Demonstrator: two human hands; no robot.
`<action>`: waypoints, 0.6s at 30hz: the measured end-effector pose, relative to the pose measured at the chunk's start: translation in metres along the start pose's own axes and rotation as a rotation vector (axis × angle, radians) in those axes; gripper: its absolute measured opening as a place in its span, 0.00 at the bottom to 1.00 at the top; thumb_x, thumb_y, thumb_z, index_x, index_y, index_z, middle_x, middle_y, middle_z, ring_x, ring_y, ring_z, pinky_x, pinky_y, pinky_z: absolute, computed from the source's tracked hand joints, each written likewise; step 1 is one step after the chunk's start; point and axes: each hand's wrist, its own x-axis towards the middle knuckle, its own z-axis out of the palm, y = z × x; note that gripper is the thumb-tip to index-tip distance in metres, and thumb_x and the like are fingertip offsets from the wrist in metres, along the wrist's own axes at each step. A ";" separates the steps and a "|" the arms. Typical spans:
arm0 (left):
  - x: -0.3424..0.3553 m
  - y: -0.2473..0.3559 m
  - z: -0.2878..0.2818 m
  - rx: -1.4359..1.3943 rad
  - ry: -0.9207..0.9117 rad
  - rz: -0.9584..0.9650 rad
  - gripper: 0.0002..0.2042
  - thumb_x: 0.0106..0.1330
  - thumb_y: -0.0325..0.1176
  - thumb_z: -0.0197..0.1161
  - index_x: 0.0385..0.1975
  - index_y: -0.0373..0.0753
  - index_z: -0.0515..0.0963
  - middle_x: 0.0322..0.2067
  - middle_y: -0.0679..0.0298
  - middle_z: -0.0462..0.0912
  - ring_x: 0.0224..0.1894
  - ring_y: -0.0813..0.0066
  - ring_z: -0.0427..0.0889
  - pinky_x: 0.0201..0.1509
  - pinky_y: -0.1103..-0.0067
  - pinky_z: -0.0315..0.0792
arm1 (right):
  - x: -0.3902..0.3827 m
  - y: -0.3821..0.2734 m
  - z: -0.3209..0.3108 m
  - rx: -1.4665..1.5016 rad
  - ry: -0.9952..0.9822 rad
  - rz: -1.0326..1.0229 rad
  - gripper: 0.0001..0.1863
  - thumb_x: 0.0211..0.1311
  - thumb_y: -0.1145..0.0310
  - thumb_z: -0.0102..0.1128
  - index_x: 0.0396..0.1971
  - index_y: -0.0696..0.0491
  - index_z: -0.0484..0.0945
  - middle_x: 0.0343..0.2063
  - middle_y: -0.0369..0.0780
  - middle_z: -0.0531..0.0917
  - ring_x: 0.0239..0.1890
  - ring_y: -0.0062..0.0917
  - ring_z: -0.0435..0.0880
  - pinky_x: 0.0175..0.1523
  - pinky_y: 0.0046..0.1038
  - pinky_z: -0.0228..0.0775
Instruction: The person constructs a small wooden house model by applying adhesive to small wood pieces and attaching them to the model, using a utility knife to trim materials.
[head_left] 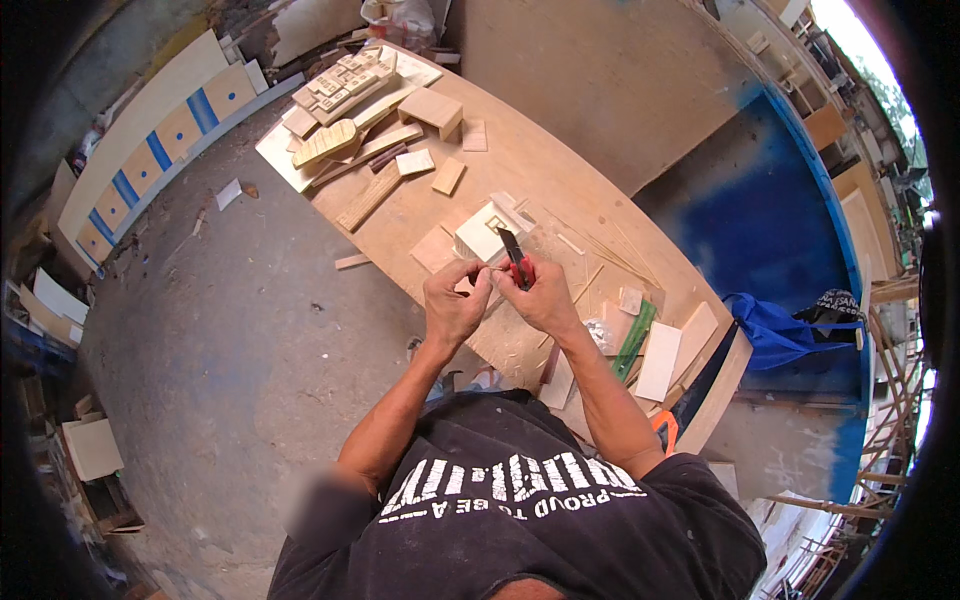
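My right hand (548,300) is closed round a red and black utility knife (520,266), its dark blade pointing up and away from me. Close beside it, my left hand (455,308) is pinched shut, and its fingertips meet those of the right. Whatever sits between these fingertips is too small to make out. Just beyond both hands, on the wooden table (560,180), lies a pale wooden block (477,240) with a small square frame on top. A thin light board (432,248) rests to the left of the block.
Wooden model parts (345,85) and offcuts crowd the table's far left end. To the right are thin strips, a green tool-like piece (633,340) and a white board (659,360). A blue-painted panel (770,200) stands past the right edge; concrete floor (260,300) lies left.
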 end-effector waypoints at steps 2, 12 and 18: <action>0.000 0.006 -0.003 0.045 -0.007 0.050 0.04 0.62 0.26 0.65 0.34 0.33 0.83 0.29 0.62 0.84 0.30 0.81 0.80 0.29 0.82 0.73 | 0.003 0.001 -0.002 -0.149 -0.024 -0.130 0.11 0.59 0.66 0.64 0.31 0.59 0.77 0.17 0.41 0.78 0.19 0.24 0.74 0.26 0.29 0.67; -0.009 0.009 -0.005 0.175 0.068 0.124 0.05 0.59 0.24 0.66 0.33 0.31 0.83 0.27 0.53 0.83 0.28 0.70 0.83 0.32 0.77 0.74 | -0.001 0.010 0.008 -0.204 -0.053 -0.283 0.10 0.59 0.67 0.62 0.30 0.60 0.75 0.15 0.45 0.74 0.17 0.34 0.76 0.26 0.35 0.66; -0.017 0.002 -0.023 -0.514 -0.095 -0.469 0.07 0.67 0.28 0.63 0.40 0.34 0.83 0.35 0.64 0.85 0.37 0.79 0.81 0.36 0.80 0.75 | -0.016 -0.013 0.026 0.334 0.042 0.245 0.09 0.63 0.68 0.64 0.28 0.59 0.81 0.16 0.33 0.77 0.19 0.12 0.74 0.22 0.20 0.66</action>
